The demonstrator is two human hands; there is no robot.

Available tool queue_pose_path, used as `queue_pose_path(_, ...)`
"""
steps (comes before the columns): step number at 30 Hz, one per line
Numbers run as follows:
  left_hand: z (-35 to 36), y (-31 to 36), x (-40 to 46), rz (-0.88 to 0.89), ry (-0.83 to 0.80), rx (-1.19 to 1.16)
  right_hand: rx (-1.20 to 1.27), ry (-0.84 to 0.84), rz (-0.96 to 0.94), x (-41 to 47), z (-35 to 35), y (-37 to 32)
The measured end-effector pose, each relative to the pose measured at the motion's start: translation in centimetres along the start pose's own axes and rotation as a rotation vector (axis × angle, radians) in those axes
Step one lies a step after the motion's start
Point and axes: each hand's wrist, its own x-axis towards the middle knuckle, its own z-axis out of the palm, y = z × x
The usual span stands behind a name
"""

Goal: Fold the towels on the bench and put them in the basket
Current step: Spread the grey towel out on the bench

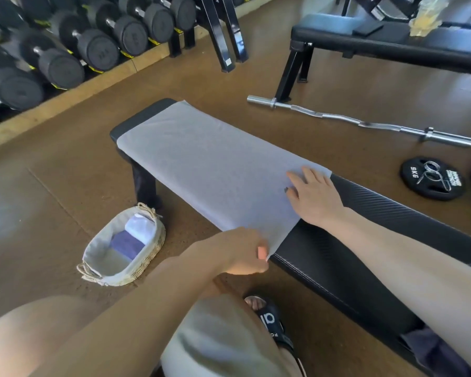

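A pale grey towel (207, 164) lies spread flat along the black bench (365, 229), covering its far half. My left hand (242, 251) pinches the towel's near left corner at the bench's edge. My right hand (313, 194) rests flat, fingers straight, on the towel's near right part. On the floor to the left of the bench stands a woven basket (147, 257) with a light cloth lining. Inside it lie a folded purple towel (127, 244) and a folded white towel (140, 225).
A dumbbell rack (65, 50) runs along the back left. A second black bench (392, 42) stands at the back right. A curl bar (365, 122), a 5 kg plate (433, 178) and spring clips lie on the brown floor to the right. My knee and sandalled foot (267, 319) are below.
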Motion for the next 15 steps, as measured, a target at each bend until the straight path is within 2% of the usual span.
queue_pose_path(4,-1.3,1.5,0.6,0.032,0.209,0.041,-0.012,0.015,0.083,0.4,-0.4,0.7)
queue_pose_path(10,1.1,3.1,2.3,0.245,0.160,0.197,-0.016,-0.011,0.069,1.3,-0.1,1.8)
queue_pose_path(12,1.4,3.1,2.6,0.304,0.164,0.165,-0.054,-0.019,0.145,1.4,0.2,2.4)
queue_pose_path(15,0.1,2.1,3.7,0.265,0.282,0.074,-0.158,-0.001,0.266,2.2,-0.4,1.9)
